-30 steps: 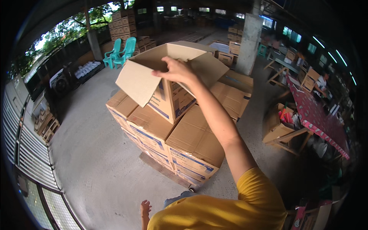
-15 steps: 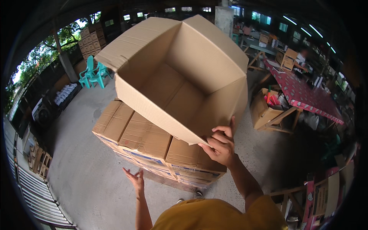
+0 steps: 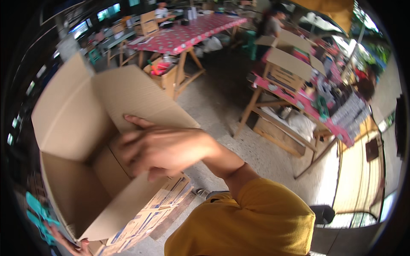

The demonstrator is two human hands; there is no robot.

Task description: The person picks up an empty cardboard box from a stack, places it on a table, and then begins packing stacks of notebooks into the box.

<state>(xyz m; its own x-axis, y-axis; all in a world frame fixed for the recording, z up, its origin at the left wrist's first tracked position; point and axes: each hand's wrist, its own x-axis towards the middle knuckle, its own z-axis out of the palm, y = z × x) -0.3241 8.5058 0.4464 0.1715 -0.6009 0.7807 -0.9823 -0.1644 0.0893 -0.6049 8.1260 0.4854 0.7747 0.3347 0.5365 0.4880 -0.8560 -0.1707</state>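
Observation:
A large cardboard box (image 3: 72, 123) with its top open sits tilted at the left, and its inside looks bare. My right hand (image 3: 160, 147) reaches across its opening, beside the raised right-hand flap. The index finger is stretched out and the thumb stands apart over the near wall; the other fingers are smeared by motion. Low at the left, my left hand (image 3: 70, 241) grips the outer corner of the box, partly cut off by the picture's dark rim. Beneath the box stand stacked printed cartons (image 3: 147, 213).
A table with a red patterned cloth (image 3: 192, 34) stands far off, a person behind it. At the right another cloth-covered table (image 3: 273, 91) bears an open carton (image 3: 286, 68) and packed goods. A teal plastic chair (image 3: 38, 213) is beside the box at the left.
The view has swung to the right, so the box now lies left. My left hand has come from free air to the box corner. My right hand has left the rim and reaches over the opening.

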